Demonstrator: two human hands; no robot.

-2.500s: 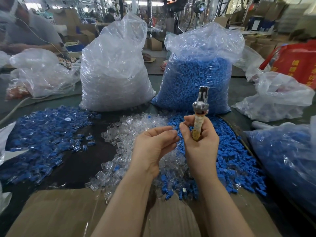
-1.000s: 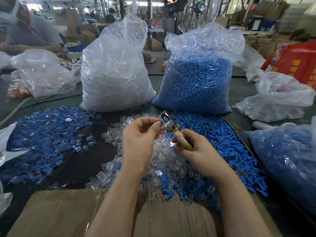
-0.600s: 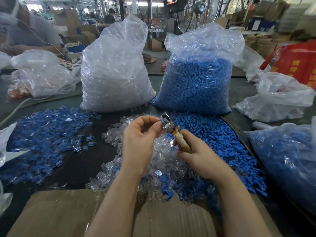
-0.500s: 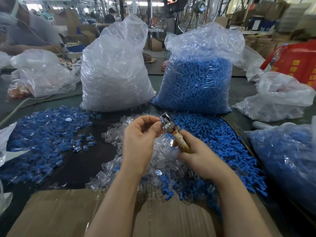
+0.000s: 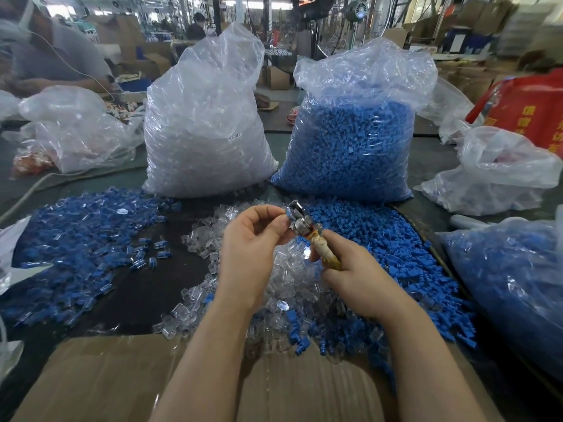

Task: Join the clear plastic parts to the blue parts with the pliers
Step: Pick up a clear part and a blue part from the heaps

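Pliers (image 5: 307, 233) sit in your right hand (image 5: 356, 278), fingers curled round the taped handle, metal head tilted up and left. Your left hand (image 5: 249, 248) pinches at that head with curled fingertips; what they hold is too small to tell. Clear parts (image 5: 292, 281) lie heaped beneath, blue parts (image 5: 393, 239) just right.

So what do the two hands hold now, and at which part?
The right hand grips the pliers by the wrapped handle. The left hand pinches at the metal head; whether a part sits there cannot be told.
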